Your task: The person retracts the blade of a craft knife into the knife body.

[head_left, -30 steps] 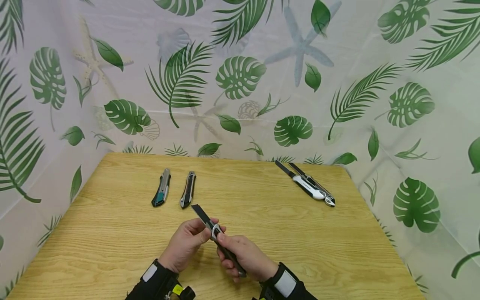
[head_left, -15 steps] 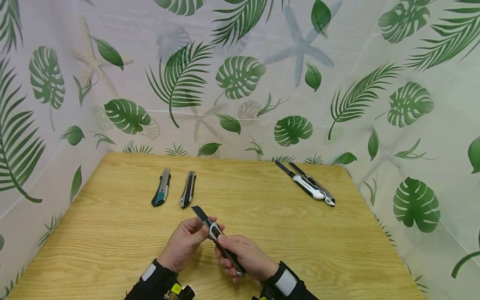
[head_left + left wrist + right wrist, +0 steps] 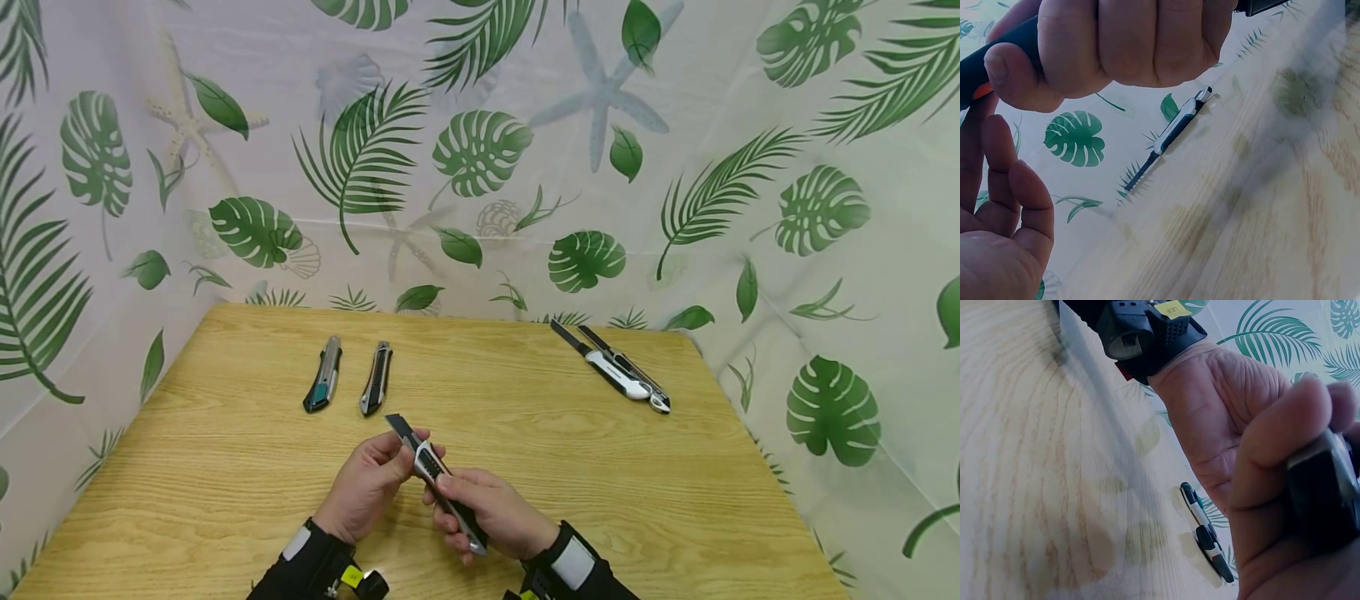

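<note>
Above the near middle of the table (image 3: 637,483), two hands are holding one knife between them, the held knife (image 3: 428,463) slanting with its tip towards the far left. Its silver-and-black casing is sheathing one dark blade (image 3: 399,428), which is poking out at the front. Left hand (image 3: 363,482): thumb and fingers are pinching the casing just behind the blade. Right hand (image 3: 498,508): fingers are clamping round the rear of the casing, side by side, the thumb pressing along its top.

I'm counting five knives altogether. One is sitting in the hands, and four are lying on the table as two pairs. Over at the far left, the teal knife (image 3: 324,377) and the black knife (image 3: 376,379) are resting near each other, apart, both roughly pointing away from the person. Far to the right, the white knife (image 3: 617,375) and the slim knife (image 3: 626,365) are lying side by side, each casing holding a dark blade that is jutting towards the back edge.

Two black bands are wrapping the wrists, and one leaf-printed cloth (image 3: 480,283) is hanging behind everything.
</note>
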Action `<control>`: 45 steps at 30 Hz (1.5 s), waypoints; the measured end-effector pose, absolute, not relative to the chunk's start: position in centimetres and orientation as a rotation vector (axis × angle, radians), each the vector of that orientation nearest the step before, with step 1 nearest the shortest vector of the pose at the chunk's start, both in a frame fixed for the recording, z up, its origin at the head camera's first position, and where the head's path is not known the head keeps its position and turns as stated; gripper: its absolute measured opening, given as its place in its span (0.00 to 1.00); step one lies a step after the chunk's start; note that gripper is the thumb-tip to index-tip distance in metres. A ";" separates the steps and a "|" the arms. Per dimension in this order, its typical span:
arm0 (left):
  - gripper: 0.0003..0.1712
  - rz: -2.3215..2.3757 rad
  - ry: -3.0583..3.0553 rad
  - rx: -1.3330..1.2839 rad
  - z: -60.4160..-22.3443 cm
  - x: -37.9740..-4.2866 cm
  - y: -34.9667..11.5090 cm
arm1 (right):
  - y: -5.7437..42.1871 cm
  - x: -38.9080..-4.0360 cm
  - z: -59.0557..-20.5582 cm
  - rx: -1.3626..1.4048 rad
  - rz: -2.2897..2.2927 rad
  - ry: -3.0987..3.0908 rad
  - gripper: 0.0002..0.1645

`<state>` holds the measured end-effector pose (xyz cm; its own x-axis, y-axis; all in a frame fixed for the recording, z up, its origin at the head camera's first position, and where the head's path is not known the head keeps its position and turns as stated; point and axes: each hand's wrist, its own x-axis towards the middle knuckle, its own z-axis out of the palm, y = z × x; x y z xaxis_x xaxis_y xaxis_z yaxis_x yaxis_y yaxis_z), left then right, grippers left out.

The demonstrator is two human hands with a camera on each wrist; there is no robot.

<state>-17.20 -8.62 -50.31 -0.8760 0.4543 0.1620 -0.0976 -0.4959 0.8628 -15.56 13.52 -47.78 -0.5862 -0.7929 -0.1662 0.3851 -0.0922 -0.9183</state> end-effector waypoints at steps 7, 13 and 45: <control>0.15 2.417 1.350 0.547 -50.4 -17.4 -8.7 | 13.4 -15.6 -47.8 -0.507 -1.822 1.274 0.22; 0.16 2.425 1.337 0.541 -50.3 -17.5 -8.8 | 13.4 -15.6 -47.8 -0.544 -1.845 1.195 0.20; 0.17 2.461 1.209 0.565 -50.4 -17.6 -9.0 | 13.2 -15.8 -48.5 -0.627 -1.835 1.005 0.29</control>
<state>-17.57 -9.00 -50.40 -0.8630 0.4640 0.1999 -0.1254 -0.5800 0.8049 -15.82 13.16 -48.48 -0.4457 -0.8952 0.0038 0.4790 -0.2421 -0.8438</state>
